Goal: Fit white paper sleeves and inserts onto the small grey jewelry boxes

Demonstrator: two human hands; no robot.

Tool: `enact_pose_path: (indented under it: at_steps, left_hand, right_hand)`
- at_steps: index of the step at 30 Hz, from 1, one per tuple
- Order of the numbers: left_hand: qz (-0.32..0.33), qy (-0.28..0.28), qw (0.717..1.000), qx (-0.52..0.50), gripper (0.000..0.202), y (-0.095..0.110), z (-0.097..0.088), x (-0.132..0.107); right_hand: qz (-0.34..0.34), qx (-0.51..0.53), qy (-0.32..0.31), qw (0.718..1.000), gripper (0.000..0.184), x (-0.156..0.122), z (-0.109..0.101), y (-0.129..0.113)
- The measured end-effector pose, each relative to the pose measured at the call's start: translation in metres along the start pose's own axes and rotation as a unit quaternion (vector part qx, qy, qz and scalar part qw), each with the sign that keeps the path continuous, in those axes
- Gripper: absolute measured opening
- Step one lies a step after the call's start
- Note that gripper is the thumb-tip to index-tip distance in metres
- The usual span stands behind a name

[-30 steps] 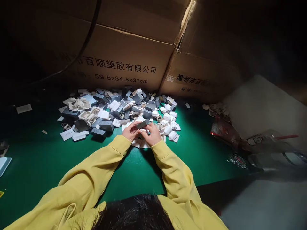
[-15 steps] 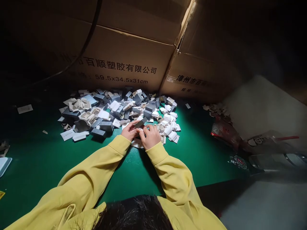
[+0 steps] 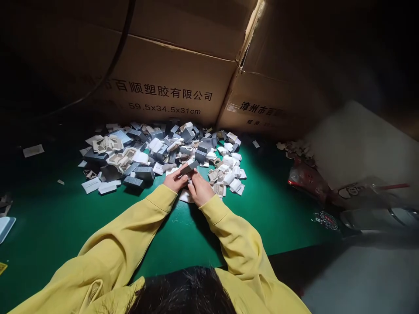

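A small dark grey box (image 3: 190,167) is tilted between my two hands. My left hand (image 3: 176,179) is closed around its left end, thumb at the near side. My right hand (image 3: 200,187) is against the near right side of the box, fingers bent together; its fingertips are partly hidden, and what they pinch I cannot make out. Beneath my hands a flat white card piece (image 3: 186,196) lies on the green table (image 3: 176,235). Just beyond is a heap of dark grey boxes (image 3: 144,172) mixed with folded white card inserts (image 3: 157,144).
Large brown cartons (image 3: 170,65) with printed lettering stand along the back. A dark cable (image 3: 119,56) hangs at the left. To the right lie a red and clear plastic bag (image 3: 303,179) and a clear cup (image 3: 369,220). Small white card pieces (image 3: 229,170) spread right of the heap.
My right hand's fingers have drawn in lower beside the box and closer together. The dark grey box has shifted slightly left, still in my left hand.
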State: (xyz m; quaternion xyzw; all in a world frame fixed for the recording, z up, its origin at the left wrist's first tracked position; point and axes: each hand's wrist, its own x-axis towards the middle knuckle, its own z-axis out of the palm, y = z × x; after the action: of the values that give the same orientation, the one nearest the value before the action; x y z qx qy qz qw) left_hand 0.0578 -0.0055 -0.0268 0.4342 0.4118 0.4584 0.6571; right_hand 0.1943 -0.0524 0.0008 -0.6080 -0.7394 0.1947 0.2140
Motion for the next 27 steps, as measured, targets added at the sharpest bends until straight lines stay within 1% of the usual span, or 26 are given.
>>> enact_pose_path:
  at_steps: [4, 6, 8, 10, 14, 17, 20, 23, 27]
  left_hand:
    - [-0.024, -0.014, 0.999, -0.033, 0.088, 0.004, 0.002, -0.003]
    - [-0.02, -0.023, 0.998, -0.054, 0.088, 0.005, 0.004, -0.005]
    - [-0.012, -0.033, 0.997, -0.067, 0.089, 0.004, 0.005, -0.005]
    - [-0.013, -0.044, 0.997, -0.065, 0.09, 0.002, 0.004, -0.004]
    - [-0.012, -0.051, 0.998, -0.035, 0.088, -0.002, 0.0, -0.002]
    - [-0.002, -0.053, 0.998, -0.034, 0.086, -0.005, -0.001, -0.001]
    - [0.004, -0.058, 0.998, -0.037, 0.085, -0.005, -0.001, 0.0]
    - [0.005, -0.057, 0.998, -0.004, 0.089, -0.003, 0.001, -0.002]
    - [0.019, -0.049, 0.998, 0.034, 0.091, -0.001, 0.002, -0.004]
  right_hand:
    - [-0.005, 0.082, 0.05, 0.995, 0.047, 0.001, -0.008, 0.002]
    - [0.002, 0.091, 0.085, 0.992, 0.045, 0.002, -0.01, 0.002]
    - [0.014, 0.088, 0.117, 0.989, 0.039, 0.003, -0.011, 0.002]
    - [0.026, 0.1, 0.137, 0.985, 0.033, 0.004, -0.012, 0.002]
    - [0.031, 0.182, 0.133, 0.974, 0.026, 0.005, -0.018, 0.003]
    - [0.046, 0.217, 0.131, 0.966, 0.019, 0.005, -0.022, 0.002]
    - [0.063, 0.215, 0.135, 0.965, 0.013, 0.004, -0.024, 0.0]
    - [0.088, 0.184, 0.143, 0.969, 0.008, 0.004, -0.025, -0.001]
    - [0.098, 0.158, 0.149, 0.971, 0.008, 0.004, -0.022, 0.001]
